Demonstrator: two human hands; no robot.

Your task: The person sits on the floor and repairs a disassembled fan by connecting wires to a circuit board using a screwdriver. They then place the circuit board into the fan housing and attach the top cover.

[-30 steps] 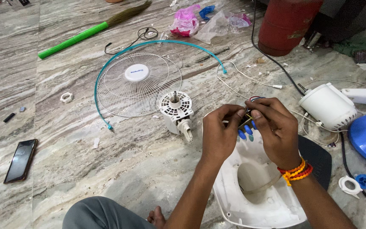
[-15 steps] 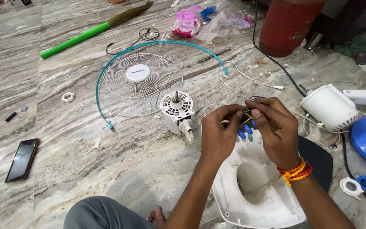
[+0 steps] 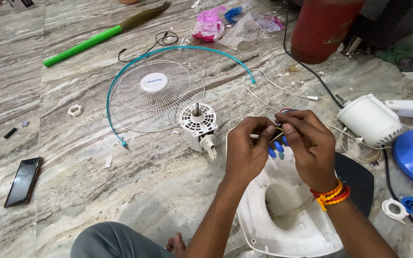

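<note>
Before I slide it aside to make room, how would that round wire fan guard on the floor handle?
The fan guard is thin wire mesh, so probably light and slightly springy. It lies flat, so it should slide on the smooth marble floor, not roll. The loose teal rim strip around it may snag.

A polished marble floor (image 3: 72,191) with grey and brown veining fills the view, lit softly and evenly. A green-handled broom (image 3: 101,36) lies at the far side near crumpled plastic bags (image 3: 230,24). A red cylinder (image 3: 326,28) stands at the back right. A dark phone (image 3: 23,181) lies at the left.
</note>
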